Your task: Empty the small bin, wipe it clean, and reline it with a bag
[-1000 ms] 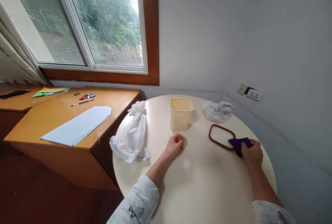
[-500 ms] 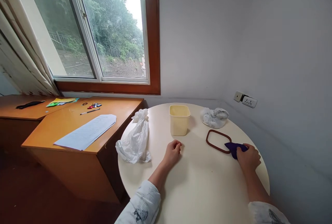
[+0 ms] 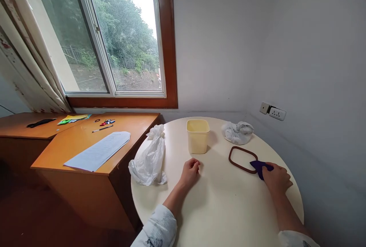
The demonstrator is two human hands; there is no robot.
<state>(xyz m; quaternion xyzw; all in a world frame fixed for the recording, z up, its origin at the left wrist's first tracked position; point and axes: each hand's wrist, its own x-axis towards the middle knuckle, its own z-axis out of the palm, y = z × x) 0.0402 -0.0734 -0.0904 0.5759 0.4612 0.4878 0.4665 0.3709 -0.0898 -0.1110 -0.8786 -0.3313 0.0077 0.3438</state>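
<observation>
My right hand point(image 3: 276, 180) is closed on a dark purple cloth point(image 3: 259, 167) at the right side of the round table. The cloth's pointed end lies over the near right corner of a brown rounded-rectangle frame point(image 3: 242, 170), which rests flat. My left hand point(image 3: 191, 171) lies on the table with its fingers curled in, and nothing shows in them. Just beyond it stands a pale yellow, open-topped plastic container point(image 3: 198, 144), upright.
A knotted white plastic bag point(image 3: 150, 159) lies at the table's left edge, and another crumpled plastic bag point(image 3: 238, 133) at the back right. An orange-brown desk point(image 3: 137, 125) on the left bears papers point(image 3: 100, 150), a pen point(image 3: 102, 128) and keys point(image 3: 107, 122). Walls border the back and right.
The view has shifted slightly, so everything sits a little lower. My right hand has turned slightly with the purple cloth in its grip. My left hand stays curled in place.
</observation>
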